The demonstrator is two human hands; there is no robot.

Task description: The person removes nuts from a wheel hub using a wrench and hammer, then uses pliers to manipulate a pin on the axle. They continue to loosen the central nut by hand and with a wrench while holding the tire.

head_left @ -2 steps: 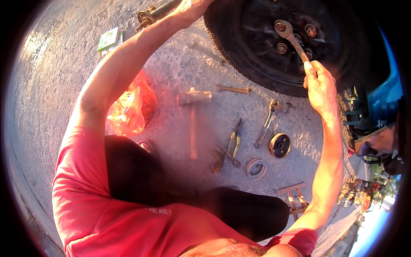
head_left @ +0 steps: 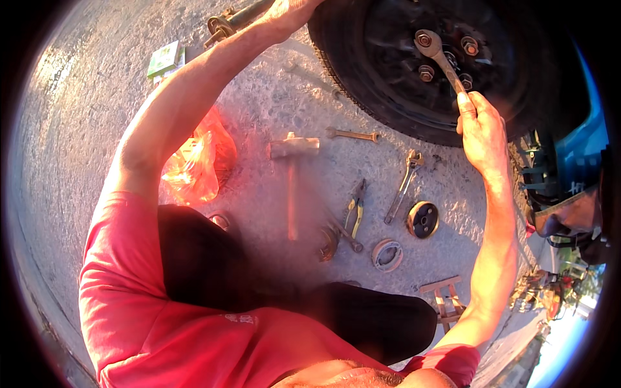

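My right hand grips the lower end of a wrench, fingers wrapped round its handle. The wrench head sits at a nut near the middle of a black wheel, and several other rusty nuts and studs show around it. Up at the top edge, my left hand is beside the wheel's left rim; its fingers are cut off from view, so what it touches is hidden.
On the concrete lie a hammer, an open-end wrench, an adjustable wrench, pliers, a round black part and a pale ring. An orange plastic bag and a small wooden stool stand nearby.
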